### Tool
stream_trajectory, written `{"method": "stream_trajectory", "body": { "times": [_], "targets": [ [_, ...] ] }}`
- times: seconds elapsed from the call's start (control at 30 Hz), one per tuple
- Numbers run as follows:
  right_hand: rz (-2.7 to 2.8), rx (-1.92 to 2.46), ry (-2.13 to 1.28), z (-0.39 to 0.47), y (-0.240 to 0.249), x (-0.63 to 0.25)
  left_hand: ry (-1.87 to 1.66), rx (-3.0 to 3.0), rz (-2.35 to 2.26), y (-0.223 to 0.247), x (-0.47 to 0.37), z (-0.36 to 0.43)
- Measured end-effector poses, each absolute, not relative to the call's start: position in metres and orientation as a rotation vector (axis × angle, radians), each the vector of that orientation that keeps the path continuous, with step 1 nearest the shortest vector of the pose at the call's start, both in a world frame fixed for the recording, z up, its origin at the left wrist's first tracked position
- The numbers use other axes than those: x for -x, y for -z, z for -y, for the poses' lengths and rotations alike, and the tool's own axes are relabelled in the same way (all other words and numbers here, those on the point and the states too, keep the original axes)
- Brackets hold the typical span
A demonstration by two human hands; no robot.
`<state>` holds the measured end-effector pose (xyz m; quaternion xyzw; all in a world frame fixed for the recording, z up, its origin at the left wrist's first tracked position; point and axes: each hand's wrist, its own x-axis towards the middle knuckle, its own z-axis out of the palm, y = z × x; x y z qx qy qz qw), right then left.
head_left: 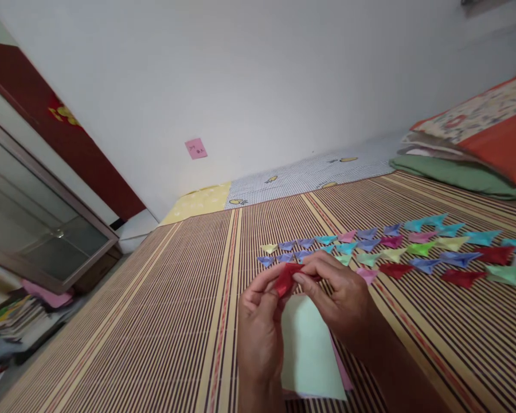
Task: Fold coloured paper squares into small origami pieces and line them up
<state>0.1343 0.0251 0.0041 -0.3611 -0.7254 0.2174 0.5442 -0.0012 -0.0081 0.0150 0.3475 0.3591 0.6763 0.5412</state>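
Observation:
A small piece of folded red paper (285,279) is held up between both hands. My left hand (260,321) pinches its left and lower side between thumb and fingers. At the upper right edge, the thumb and fingers of my right hand (341,292) close on the same paper. Below the hands lies a stack of paper sheets (312,350), pale green on top with a pink edge showing underneath. Beyond them, several folded paper boats (393,241) in blue, pink, red, green and yellow stand in rows, partly hidden by my right hand.
A striped bamboo mat (176,304) covers the bed. Folded bedding (477,143) is piled at the far right. A pink note (196,148) sticks to the white wall. On the left stand a glass-doored cabinet (38,212) and a pile of books (15,321).

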Motion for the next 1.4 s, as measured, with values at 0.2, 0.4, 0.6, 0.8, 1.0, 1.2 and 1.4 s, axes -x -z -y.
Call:
{"method": "stream_trajectory", "body": {
  "times": [0.2,0.4,0.6,0.8,1.0,1.2,1.4],
  "targets": [
    [1.674,0.934,-0.518,-0.022,-0.003,-0.132,-1.575,-0.971,-0.966,-0.017,-0.003,0.013],
    [1.668,0.988,-0.517,-0.021,-0.006,-0.131,-1.612,-0.972,-1.023,-0.015,-0.008,0.012],
    [1.697,0.973,-0.495,-0.018,-0.007,-0.131,-1.633,-0.919,-1.045,-0.012,-0.006,0.010],
    [1.730,0.967,-0.541,-0.018,-0.007,-0.131,-1.680,-0.951,-1.109,-0.010,-0.006,0.008],
    [1.754,0.967,-0.641,-0.018,-0.007,-0.131,-1.697,-0.938,-1.181,-0.006,-0.005,0.005],
    [1.751,0.978,-0.658,-0.017,-0.007,-0.130,-1.680,-0.874,-1.150,-0.004,-0.005,0.003],
    [1.704,1.004,-0.663,-0.017,-0.007,-0.130,-1.721,-0.812,-1.142,-0.005,-0.006,0.003]
  ]
}}
